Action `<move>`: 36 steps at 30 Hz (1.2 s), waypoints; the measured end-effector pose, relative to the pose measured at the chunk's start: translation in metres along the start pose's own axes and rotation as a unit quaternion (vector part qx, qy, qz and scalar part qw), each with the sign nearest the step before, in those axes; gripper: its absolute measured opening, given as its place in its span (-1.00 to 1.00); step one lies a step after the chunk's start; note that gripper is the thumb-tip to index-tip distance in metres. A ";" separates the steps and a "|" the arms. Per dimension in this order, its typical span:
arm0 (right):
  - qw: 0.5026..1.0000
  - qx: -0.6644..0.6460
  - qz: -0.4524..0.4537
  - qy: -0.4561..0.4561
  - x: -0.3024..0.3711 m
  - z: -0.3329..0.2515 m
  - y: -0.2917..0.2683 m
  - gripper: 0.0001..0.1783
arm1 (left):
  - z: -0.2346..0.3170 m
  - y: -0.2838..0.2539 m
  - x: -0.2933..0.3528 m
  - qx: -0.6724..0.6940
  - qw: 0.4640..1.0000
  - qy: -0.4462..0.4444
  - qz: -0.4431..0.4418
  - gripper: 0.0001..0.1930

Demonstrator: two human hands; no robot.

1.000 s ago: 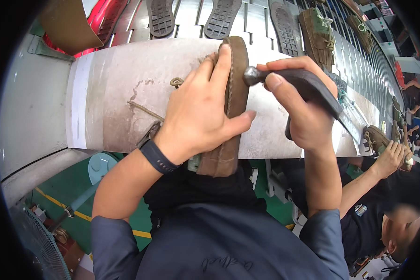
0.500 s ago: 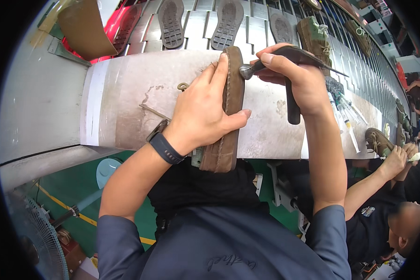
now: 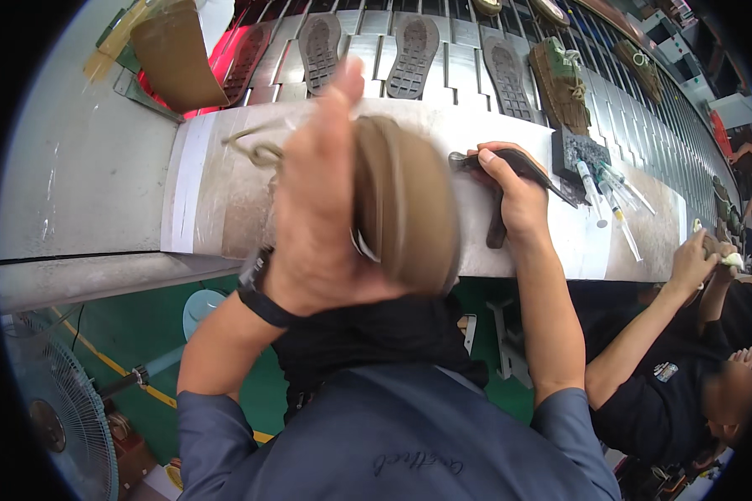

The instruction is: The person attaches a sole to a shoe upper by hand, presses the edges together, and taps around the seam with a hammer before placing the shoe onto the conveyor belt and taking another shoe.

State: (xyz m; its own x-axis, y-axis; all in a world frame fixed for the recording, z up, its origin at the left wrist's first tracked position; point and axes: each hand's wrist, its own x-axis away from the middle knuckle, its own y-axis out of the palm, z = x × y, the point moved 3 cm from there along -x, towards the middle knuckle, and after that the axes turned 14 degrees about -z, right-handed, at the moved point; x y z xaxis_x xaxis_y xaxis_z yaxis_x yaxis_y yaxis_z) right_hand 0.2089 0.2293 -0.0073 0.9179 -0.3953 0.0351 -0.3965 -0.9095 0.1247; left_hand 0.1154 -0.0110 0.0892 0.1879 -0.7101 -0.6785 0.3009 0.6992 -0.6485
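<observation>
A brown shoe (image 3: 418, 209), smeared by motion, is tilted above the near part of the worktable, its stitched side and sole edge facing right. My left hand (image 3: 317, 192) grips it from the left; its fingers point up and are blurred, and part of its grip is hidden. A loose olive shoelace (image 3: 263, 153) trails to the left of that hand. In my right hand (image 3: 518, 188) is a dark shoemaker's hammer (image 3: 496, 227), its fingers wrapped round the head and upper handle. The hammer's rounded face lies just right of the shoe, apart from it.
Beyond the pale worktable (image 3: 217, 188) runs a slatted metal conveyor (image 3: 455, 63) with several dark soles (image 3: 414, 58) and a brown-green shoe (image 3: 560, 88). Right of my hammer stand a dark block (image 3: 570, 154) and several syringes (image 3: 622, 217). A co-worker's hands (image 3: 698, 259) work at far right. A fan (image 3: 54, 426) stands lower left.
My left hand has turned and raised the shoe off the tabletop, swinging it nearer. The hammer has moved down and away from the shoe's side, still in my right hand. The view has shifted slightly.
</observation>
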 end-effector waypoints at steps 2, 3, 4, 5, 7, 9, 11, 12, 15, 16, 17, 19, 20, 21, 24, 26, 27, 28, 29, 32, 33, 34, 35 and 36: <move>1.000 -0.016 0.015 0.008 0.009 -0.001 0.000 -0.79 | 0.015 0.020 0.027 -0.062 0.990 -0.051 -0.117 0.29; 1.000 -0.017 0.011 0.018 0.014 -0.001 0.007 -0.79 | 0.014 0.041 0.052 -0.126 0.981 -0.064 -0.134 0.11; 1.000 -0.003 0.010 0.023 0.022 -0.004 0.011 -0.79 | 0.014 0.062 0.077 -0.181 0.976 -0.028 -0.121 0.00; 0.999 0.011 0.009 0.028 0.030 -0.006 0.015 -0.80 | 0.019 0.071 0.082 -0.236 0.966 0.008 -0.108 -0.11; 0.998 0.063 -0.020 0.010 0.053 -0.006 0.024 -0.79 | 0.019 0.078 0.092 -0.191 0.979 -0.056 -0.043 -0.23; 0.995 0.085 -0.045 -0.013 0.080 -0.005 0.031 -0.78 | 0.018 0.085 0.090 -0.189 0.979 -0.063 -0.042 -0.25; 0.995 0.085 -0.042 0.038 0.108 -0.008 0.037 -0.76 | 0.018 0.089 0.090 -0.197 0.979 -0.049 -0.036 -0.25; 0.992 0.114 -0.047 0.021 0.118 -0.015 0.040 -0.74 | 0.017 0.089 0.092 -0.204 0.977 -0.043 -0.033 -0.28; 0.988 0.142 -0.048 -0.045 0.138 -0.046 0.046 -0.66 | 0.019 0.086 0.090 -0.196 0.978 -0.053 -0.040 -0.34; 0.984 0.156 -0.055 -0.074 0.142 -0.053 0.045 -0.64 | 0.021 0.087 0.089 -0.193 0.979 -0.056 -0.039 -0.34; 0.980 0.171 -0.061 -0.083 0.144 -0.064 0.045 -0.64 | 0.023 0.088 0.087 -0.176 0.982 -0.073 -0.012 -0.52; 0.980 0.165 -0.062 -0.091 0.141 -0.076 0.049 -0.64 | 0.026 0.089 0.085 -0.155 0.984 -0.092 0.016 -0.64; 0.972 0.214 -0.080 -0.051 0.137 -0.081 0.051 -0.65 | 0.028 0.090 0.084 -0.152 0.984 -0.095 0.015 -0.65; 0.960 0.263 -0.099 -0.009 0.131 -0.084 0.053 -0.67 | 0.029 0.091 0.083 -0.150 0.984 -0.098 0.014 -0.65; 0.963 0.241 -0.118 -0.010 0.109 -0.087 0.052 -0.72 | 0.028 0.093 0.084 -0.144 0.984 -0.099 0.026 -0.67; 0.959 0.249 -0.137 0.021 0.099 -0.096 0.053 -0.73 | 0.027 0.094 0.085 -0.148 0.984 -0.100 0.029 -0.67; 0.965 0.220 -0.131 0.048 0.094 -0.098 0.055 -0.73 | 0.026 0.094 0.085 -0.152 0.983 -0.099 0.031 -0.67; 0.951 0.263 -0.159 0.041 0.087 -0.101 0.055 -0.75 | 0.025 0.093 0.086 -0.151 0.983 -0.099 0.032 -0.67; 0.950 0.268 -0.155 0.042 0.082 -0.102 0.053 -0.75 | 0.025 0.094 0.086 -0.149 0.983 -0.099 0.036 -0.67; 0.950 0.261 -0.156 0.066 0.073 -0.105 0.056 -0.77 | 0.023 0.095 0.084 -0.144 0.984 -0.093 0.047 -0.67; 0.950 0.265 -0.153 0.065 0.070 -0.108 0.055 -0.77 | 0.022 0.096 0.083 -0.144 0.984 -0.088 0.051 -0.68; 0.948 0.264 -0.162 0.081 0.066 -0.109 0.054 -0.76 | 0.021 0.096 0.083 -0.141 0.985 -0.085 0.055 -0.68; 0.945 0.259 -0.173 0.097 0.061 -0.108 0.054 -0.76 | 0.021 0.096 0.085 -0.146 0.984 -0.084 0.049 -0.68; 0.941 0.269 -0.178 0.102 0.057 -0.108 0.055 -0.76 | 0.020 0.096 0.086 -0.150 0.984 -0.083 0.044 -0.68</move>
State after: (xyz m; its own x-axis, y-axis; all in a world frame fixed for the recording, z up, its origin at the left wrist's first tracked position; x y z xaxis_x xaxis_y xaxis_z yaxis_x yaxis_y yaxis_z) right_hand 0.2413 0.1706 0.1086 0.9566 -0.0713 0.2826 0.0348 -0.9347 -0.3536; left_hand 0.1794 -0.0066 -0.0248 0.3592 -0.6315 -0.6871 -0.0093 0.7338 -0.6793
